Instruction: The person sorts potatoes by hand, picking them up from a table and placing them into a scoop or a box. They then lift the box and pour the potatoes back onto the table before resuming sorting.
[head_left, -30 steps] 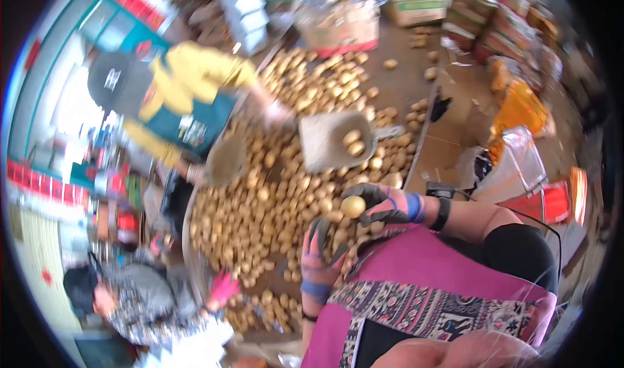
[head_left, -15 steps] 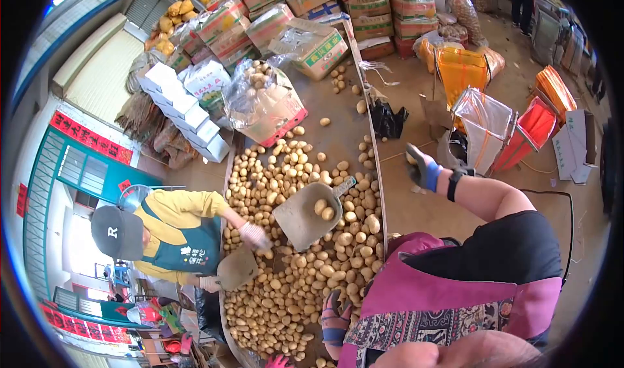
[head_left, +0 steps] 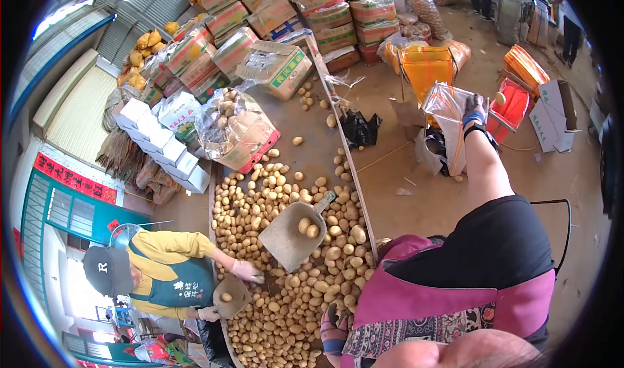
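My right hand point(head_left: 474, 111), in a dark and blue glove, is stretched out over a white sack on a frame point(head_left: 447, 105). Its fingers look apart. A single potato point(head_left: 500, 98) is just beyond it, beside an open red sack point(head_left: 510, 108). Low in the view, my left hand point(head_left: 334, 332), in a striped glove with dark fingertips, is at the near edge of the potato pile point(head_left: 279, 309), fingers parted; no held object shows. A large metal scoop point(head_left: 292, 236) with two potatoes in it rests on the pile.
Across the table, a co-worker point(head_left: 175, 274) in a cap reaches over the potatoes, one hand on a smaller scoop point(head_left: 232, 296). A carton of potatoes point(head_left: 237, 131) stands on the table. An orange sack point(head_left: 429, 69) and stacked cartons point(head_left: 325, 27) are farther off.
My right hand has moved outward to the white sack, and a potato now shows beside it. The view has shifted. A potato now shows in the co-worker's scoop.
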`<state>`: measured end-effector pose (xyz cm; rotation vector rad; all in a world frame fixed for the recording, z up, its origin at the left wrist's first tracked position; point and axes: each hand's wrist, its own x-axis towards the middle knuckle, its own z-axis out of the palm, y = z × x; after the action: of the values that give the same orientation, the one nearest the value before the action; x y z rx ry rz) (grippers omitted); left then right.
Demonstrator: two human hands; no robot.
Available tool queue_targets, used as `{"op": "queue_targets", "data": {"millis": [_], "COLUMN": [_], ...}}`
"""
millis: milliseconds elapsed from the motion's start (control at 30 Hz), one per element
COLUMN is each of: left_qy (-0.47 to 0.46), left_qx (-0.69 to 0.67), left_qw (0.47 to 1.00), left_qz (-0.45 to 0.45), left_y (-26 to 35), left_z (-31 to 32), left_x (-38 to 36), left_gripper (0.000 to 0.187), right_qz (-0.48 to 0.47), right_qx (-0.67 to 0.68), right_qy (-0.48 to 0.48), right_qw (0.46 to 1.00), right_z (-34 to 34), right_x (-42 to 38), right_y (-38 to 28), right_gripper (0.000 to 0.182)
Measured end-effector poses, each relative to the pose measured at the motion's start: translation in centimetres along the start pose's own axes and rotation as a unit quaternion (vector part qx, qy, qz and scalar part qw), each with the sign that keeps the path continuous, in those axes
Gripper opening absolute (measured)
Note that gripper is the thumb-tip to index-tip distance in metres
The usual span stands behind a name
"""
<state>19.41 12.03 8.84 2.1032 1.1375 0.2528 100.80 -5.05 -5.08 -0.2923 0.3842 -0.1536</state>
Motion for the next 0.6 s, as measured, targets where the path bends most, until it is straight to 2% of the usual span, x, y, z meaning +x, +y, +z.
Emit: {"op": "queue_targets", "data": {"millis": [33,67,100,133,167,200,233,267,333,367,400,433,467,500,567,600], "left_qy": [-0.002,0.001,0.006,0.008,0.013,0.055,0.099,0.121,0.072,0.024,-0.034,-0.051,-0.073,-0.111,-0.046,-0.02], "left_qx": [-0.003,-0.039,-0.075,-0.135,-0.143,-0.046,0.049,0.028,0.112,0.168,0.215,0.262,0.307,0.324,0.3,0.244], "left_qw": [1.0,0.998,0.994,0.986,0.985,0.994,0.99,0.988,0.988,0.98,0.968,0.954,0.939,0.928,0.927,0.919], "left_qz": [0.001,-0.039,-0.08,-0.096,-0.097,-0.088,-0.088,-0.086,-0.078,-0.101,-0.124,-0.134,-0.139,-0.145,-0.221,-0.308], "left_y": [1.0,2.7,3.5,-3.1,-2.5,-0.9,0.4,0.9,0.3,-0.4,-0.5,-0.4,-0.3,-1.1,-3.9,-3.0], "left_z": [-0.2,-0.4,-0.4,2.0,2.1,1.8,1.8,2.2,4.0,5.6,6.7,7.4,7.7,7.3,8.6,6.4], "left_x": [0.1,0.3,0.4,0.6,0.5,0.3,0.3,0.2,0.3,0.2,0.0,-0.9,-1.6,-2.5,-5.0,-5.6], "left_gripper": [0.056,0.056,0.055,0.059,0.059,0.063,0.067,0.075,0.077,0.077,0.077,0.076,0.076,0.075,0.074,0.076], "right_qz": [0.125,0.141,0.157,0.157,0.29,0.413,0.509,0.611,0.684,0.593,0.494,0.383,0.193,0.16,0.134,0.129], "right_qx": [-0.014,-0.123,-0.229,-0.231,-0.31,-0.381,-0.391,-0.36,-0.387,-0.432,-0.44,-0.42,-0.355,-0.422,-0.422,-0.423], "right_qy": [-0.002,-0.047,-0.092,-0.098,-0.191,-0.278,-0.306,-0.308,-0.439,-0.585,-0.697,-0.797,-0.907,-0.892,-0.895,-0.895], "right_qw": [0.992,0.981,0.956,0.955,0.885,0.779,0.703,0.634,0.436,0.347,0.276,0.205,0.116,-0.019,-0.055,-0.053], "right_z": [-1.2,-0.2,0.8,-0.6,-1.1,-0.9,2.1,-0.5,-0.8,-1.3,-1.9,-2.6,-3.9,-3.3,-3.6,-3.7], "right_x": [2.1,-1.7,-8.6,-13.6,-18.6,-23.8,-32.2,-35.7,-44.3,-47.8,-50.0,-51.8,-52.1,-53.2,-54.0,-54.1], "right_y": [1.0,1.6,3.2,4.0,5.4,7.5,6.7,9.3,9.7,10.3,10.5,11.1,12.6,12.4,13.1,13.3], "right_gripper": [0.041,0.04,0.039,0.039,0.034,0.028,0.025,0.026,0.047,0.053,0.059,0.065,0.079,0.089,0.093,0.094]}}
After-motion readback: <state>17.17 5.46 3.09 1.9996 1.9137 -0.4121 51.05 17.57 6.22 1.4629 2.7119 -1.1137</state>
